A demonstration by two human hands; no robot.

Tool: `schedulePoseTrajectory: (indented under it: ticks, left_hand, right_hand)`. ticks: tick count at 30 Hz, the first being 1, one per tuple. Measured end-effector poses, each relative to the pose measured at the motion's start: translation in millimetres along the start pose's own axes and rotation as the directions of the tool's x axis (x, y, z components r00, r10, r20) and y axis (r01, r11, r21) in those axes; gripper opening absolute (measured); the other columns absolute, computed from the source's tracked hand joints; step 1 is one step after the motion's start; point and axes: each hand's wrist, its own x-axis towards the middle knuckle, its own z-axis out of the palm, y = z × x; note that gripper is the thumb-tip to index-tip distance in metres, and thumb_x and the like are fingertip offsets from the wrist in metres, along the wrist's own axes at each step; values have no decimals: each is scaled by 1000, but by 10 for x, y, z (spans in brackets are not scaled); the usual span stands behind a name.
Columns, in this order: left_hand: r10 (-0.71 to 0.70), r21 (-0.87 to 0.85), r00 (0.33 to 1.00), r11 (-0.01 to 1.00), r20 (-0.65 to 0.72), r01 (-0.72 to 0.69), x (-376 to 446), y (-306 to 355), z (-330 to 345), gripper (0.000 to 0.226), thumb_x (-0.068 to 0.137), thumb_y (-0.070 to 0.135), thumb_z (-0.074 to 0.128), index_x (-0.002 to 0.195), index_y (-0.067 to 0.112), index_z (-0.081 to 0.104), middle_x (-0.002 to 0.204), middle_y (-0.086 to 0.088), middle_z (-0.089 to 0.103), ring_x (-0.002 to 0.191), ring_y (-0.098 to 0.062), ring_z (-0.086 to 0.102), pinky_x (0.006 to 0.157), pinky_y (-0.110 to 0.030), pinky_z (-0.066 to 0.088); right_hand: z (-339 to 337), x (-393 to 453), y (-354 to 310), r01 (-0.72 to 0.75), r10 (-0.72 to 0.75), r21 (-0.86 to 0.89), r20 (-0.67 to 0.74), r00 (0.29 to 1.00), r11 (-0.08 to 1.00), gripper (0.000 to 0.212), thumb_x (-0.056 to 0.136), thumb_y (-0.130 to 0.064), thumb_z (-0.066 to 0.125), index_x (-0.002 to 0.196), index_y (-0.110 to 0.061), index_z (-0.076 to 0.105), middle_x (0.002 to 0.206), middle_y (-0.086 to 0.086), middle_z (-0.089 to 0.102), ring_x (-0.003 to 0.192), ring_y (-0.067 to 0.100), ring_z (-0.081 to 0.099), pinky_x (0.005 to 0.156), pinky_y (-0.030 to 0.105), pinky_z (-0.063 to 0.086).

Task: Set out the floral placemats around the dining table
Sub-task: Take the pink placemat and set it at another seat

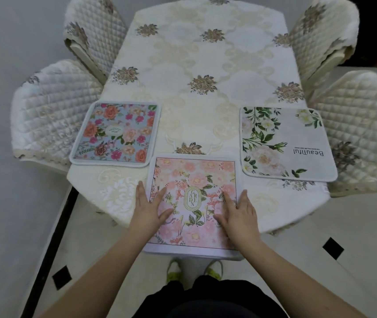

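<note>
Cream cloth covers the table (pixel 205 65) where both hands, left (pixel 150 208) and right (pixel 238 213), press flat, fingers straight and gripping nothing, on the pink mat (pixel 193 180); seemingly light and floppy, it looks best lifted by the edges beside the fingertips.

We see four quilted chairs (pixel 54 106) around a table (pixel 205 65) in cream cloth, on pale floor (pixel 354 226) with dark, perhaps tile, diamonds (pixel 333 248).

pink placemat (pixel 194 198): "garden" in a gold oval at its centre | white placemat (pixel 286 145): "beautiful" in dark letters, with a smaller line beside it too small to read | blue placemat (pixel 114 131): central oval script unreadable
</note>
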Motion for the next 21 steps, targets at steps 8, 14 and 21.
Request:
schedulePoseTrajectory:
  ticks: [8,14,21]
  left_hand:
    - [29,-240,997,970,-76,-46,-45,-9,-194,57,98,23,57,151,25,36,164,-10,11,135,-32,44,103,-31,39]
    - [97,-292,994,951,-48,-107,-96,-41,-389,58,98,16,54,152,25,34,165,1,11,118,-24,53,86,-10,30]
    - [103,-440,994,892,-21,-102,-126,-101,-434,58,97,15,56,149,31,38,163,4,15,148,-13,21,108,-20,27]
  right_hand:
    - [46,-31,-96,-5,21,116,-135,991,993,70,84,-43,70,145,-23,41,149,20,35,137,38,33,112,47,25]
    - [97,-40,-203,-209,226,173,-83,971,962,78,88,-56,60,151,-27,25,158,25,13,146,39,16,117,48,13]
    - [4,-116,-282,-194,249,282,-176,952,940,71,88,-42,68,147,-19,36,156,19,23,141,37,29,112,48,25]
